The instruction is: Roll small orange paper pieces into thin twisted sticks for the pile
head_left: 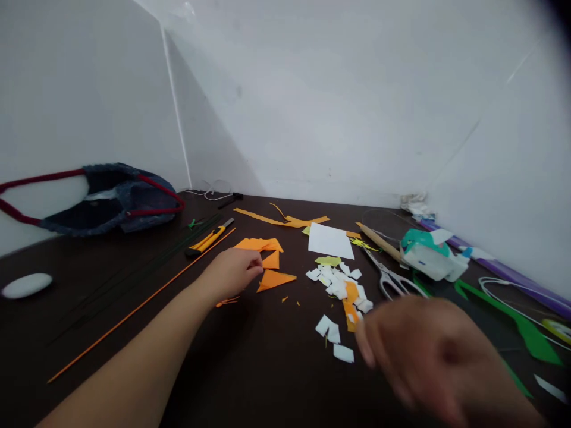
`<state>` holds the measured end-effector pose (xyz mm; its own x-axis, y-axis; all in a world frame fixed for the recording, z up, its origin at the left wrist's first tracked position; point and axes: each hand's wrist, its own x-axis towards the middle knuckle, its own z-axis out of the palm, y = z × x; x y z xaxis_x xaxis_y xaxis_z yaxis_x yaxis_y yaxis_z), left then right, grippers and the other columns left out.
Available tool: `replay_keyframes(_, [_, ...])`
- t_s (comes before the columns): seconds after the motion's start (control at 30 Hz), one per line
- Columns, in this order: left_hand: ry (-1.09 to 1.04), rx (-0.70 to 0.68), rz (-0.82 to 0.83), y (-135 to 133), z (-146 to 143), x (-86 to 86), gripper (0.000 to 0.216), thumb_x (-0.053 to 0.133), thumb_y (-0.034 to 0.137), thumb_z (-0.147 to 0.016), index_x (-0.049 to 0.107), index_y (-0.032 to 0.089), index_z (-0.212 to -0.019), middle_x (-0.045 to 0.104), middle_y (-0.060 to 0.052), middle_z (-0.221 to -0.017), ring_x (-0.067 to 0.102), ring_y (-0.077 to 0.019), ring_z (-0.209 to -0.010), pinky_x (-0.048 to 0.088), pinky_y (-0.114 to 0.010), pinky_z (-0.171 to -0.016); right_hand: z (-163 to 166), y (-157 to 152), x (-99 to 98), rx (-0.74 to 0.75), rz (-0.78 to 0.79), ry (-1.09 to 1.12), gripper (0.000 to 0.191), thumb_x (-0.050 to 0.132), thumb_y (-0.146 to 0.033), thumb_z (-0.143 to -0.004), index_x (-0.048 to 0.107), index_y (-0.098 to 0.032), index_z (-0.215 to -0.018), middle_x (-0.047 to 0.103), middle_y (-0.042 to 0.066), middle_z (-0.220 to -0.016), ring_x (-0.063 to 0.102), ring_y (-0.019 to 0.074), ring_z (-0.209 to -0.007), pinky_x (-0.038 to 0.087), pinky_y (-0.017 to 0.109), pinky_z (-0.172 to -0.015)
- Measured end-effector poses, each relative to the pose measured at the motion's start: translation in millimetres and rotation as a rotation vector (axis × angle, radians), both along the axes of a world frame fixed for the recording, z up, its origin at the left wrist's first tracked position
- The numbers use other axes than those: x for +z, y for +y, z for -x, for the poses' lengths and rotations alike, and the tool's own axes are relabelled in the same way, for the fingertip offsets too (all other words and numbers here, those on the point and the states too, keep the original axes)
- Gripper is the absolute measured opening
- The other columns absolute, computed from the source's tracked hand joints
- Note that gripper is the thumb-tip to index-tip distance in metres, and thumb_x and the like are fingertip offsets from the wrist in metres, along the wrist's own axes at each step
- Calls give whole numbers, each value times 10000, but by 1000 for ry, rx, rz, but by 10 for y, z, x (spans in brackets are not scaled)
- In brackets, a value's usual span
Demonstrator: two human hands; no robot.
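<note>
My left hand [234,272] is low over the dark table, its fingers curled together beside several cut orange paper pieces [276,279]. What those fingers hold, if anything, is hidden. Smeared by motion, my right hand [419,351] is at the lower right, just right of a loose pile of small white paper pieces [332,276] with orange scraps among them. Its fingers point down, and their grip is too blurred to read. Beyond that hand lie scissors [390,274] with pale handles. A white paper square [331,240] rests behind the pile.
At left are a yellow utility knife [209,239], a long orange stick [147,302], a white oval object [27,286] and a denim bag [125,199] with red handles. To the right are a teal-and-white packet [430,254], green strips [521,330] and a purple roll [504,264].
</note>
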<state>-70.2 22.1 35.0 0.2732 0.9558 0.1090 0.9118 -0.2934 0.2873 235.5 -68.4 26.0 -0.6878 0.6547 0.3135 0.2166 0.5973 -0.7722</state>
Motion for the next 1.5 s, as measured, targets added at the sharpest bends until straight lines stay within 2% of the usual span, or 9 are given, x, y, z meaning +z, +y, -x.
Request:
replay_keyframes(0.1, [-4, -56, 15, -51, -152, -65, 200, 452, 321, -776, 621, 215, -758, 639, -19, -750, 547, -164, -698, 336, -249, -583, 177, 584, 267, -327, -15, 107, 217, 591, -378, -747, 525, -226, -608, 519, -21, -539, 476, 118, -513, 382, 255, -486])
replay_keyframes(0.2, [14, -119, 40, -78, -235, -93, 190, 441, 283, -781, 606, 209, -724, 638, -15, -737, 544, -163, -705, 332, -245, -586, 289, 1083, 233, -602, -93, -58, 116, 538, -309, -752, 590, -207, -727, 544, -13, -587, 462, 118, -522, 355, 252, -492])
replay_keyframes(0.4, [40, -162, 44, -85, -290, -123, 192, 421, 261, -788, 595, 206, -728, 635, -25, -762, 542, -169, -715, 328, -248, -587, 135, 1555, -292, -707, -339, -519, 187, 467, -180, -762, 653, -196, -775, 600, 50, -828, 535, 173, -793, 378, 285, -696])
replay_keyframes(0.57, [62, -171, 73, -85, -321, -164, 170, 434, 231, -776, 597, 212, -732, 638, -24, -767, 545, -167, -703, 330, -249, -579, 56, 1633, -441, -759, -302, -583, 173, 503, -258, -779, 655, -179, -803, 606, 63, -797, 537, 175, -751, 386, 286, -688])
replay_keyframes(0.67, [66, -187, 84, -83, -351, -206, 149, 466, 232, -764, 615, 222, -753, 648, -18, -782, 553, -168, -707, 341, -254, -592, 181, 1523, -400, -688, -340, -550, 150, 522, -271, -780, 650, -193, -765, 604, 53, -811, 526, 184, -813, 382, 297, -735])
replay_keyframes(0.9, [31, -196, 74, -51, -462, -373, 130, 576, 261, -706, 644, 219, -808, 647, -20, -776, 564, -169, -702, 365, -254, -593, 571, 1077, -367, -146, -313, -480, 109, 585, -163, -739, 658, -224, -792, 593, 14, -812, 524, 142, -782, 391, 259, -713])
replay_keyframes(1.1, [87, -240, 14, -22, -516, -461, 96, 544, 226, -717, 635, 214, -744, 635, -26, -775, 562, -182, -724, 379, -261, -610, 697, 1036, -469, -120, -357, -528, 106, 584, -151, -733, 650, -213, -789, 596, 9, -796, 519, 141, -773, 378, 262, -711])
replay_keyframes(1.27, [113, -254, -2, -38, -537, -459, 126, 492, 208, -743, 615, 193, -716, 638, -49, -770, 562, -193, -719, 374, -273, -608, 684, 1032, -413, -91, -366, -579, 129, 537, -101, -732, 628, -191, -748, 597, 12, -773, 525, 143, -749, 378, 268, -696])
replay_keyframes(1.5, [-65, -349, 18, -247, -650, -320, 199, 434, 172, -794, 605, 222, -883, 645, -14, -862, 563, -159, -788, 394, -252, -682, 325, 1071, -194, 154, -88, -538, 198, 557, -140, -757, 656, -208, -914, 599, 19, -874, 556, 122, -765, 421, 240, -704])
